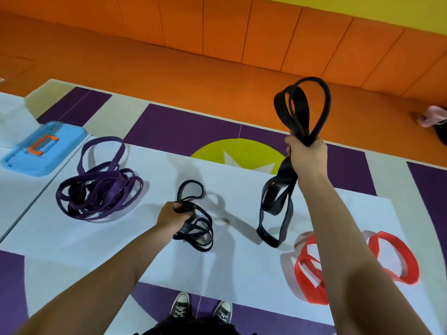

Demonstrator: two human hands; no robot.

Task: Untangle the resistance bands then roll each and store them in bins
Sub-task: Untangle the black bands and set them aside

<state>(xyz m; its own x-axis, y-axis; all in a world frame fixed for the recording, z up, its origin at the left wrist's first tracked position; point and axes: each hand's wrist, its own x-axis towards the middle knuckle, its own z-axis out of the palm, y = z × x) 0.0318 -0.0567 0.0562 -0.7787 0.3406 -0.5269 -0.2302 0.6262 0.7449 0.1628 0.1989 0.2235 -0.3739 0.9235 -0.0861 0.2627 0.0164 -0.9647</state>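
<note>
Head view: right hand point(306, 153) grips black band point(280, 175), hanging vertically.

My right arm stretches forward and up, and my right hand point(306, 153) is fisted around a wide black band point(302, 105), the back of the hand toward me. My left arm reaches out lower, and my left hand point(173, 215) has its fingers curled round a thin black band point(196, 228). Both forearms are bare.

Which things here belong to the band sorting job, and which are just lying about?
Job: thin black bands in left hand; wide black band in right hand; purple bands; red bands; blue container, possibly a bin lid.
Lying about: pink bundle on the floor.
</note>
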